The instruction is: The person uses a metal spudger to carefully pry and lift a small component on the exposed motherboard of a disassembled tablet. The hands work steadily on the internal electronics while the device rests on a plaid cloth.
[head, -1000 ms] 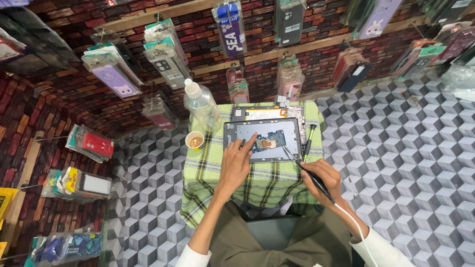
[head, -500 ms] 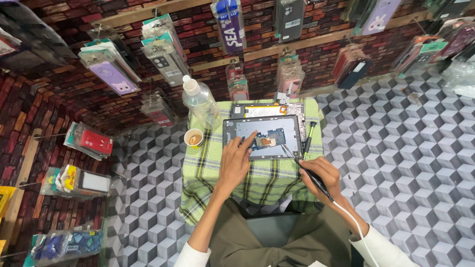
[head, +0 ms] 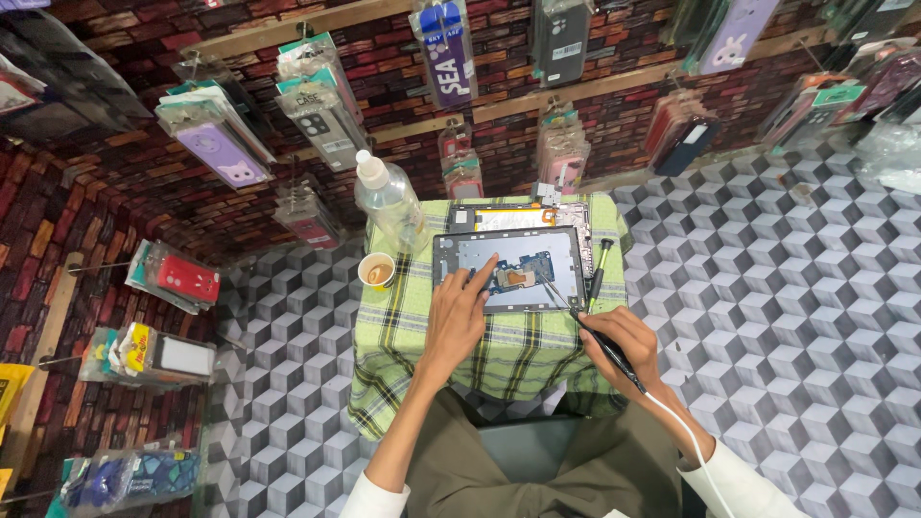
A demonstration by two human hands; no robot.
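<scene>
Left fingers spread flat on opened tablet; right fingers closed around soldering pen.

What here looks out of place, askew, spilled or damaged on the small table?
Nothing is spilled. The tablet lies opened, its circuit board exposed, under the left hand; the right hand holds a corded tool to it. The bottle and small cup stand upright.

bottle upright at worktop's far-left corner | paper cup just beside it | screwdriver along right edge | checked cloth | packaged phone cases on brick wall | cube-patterned floor
</scene>
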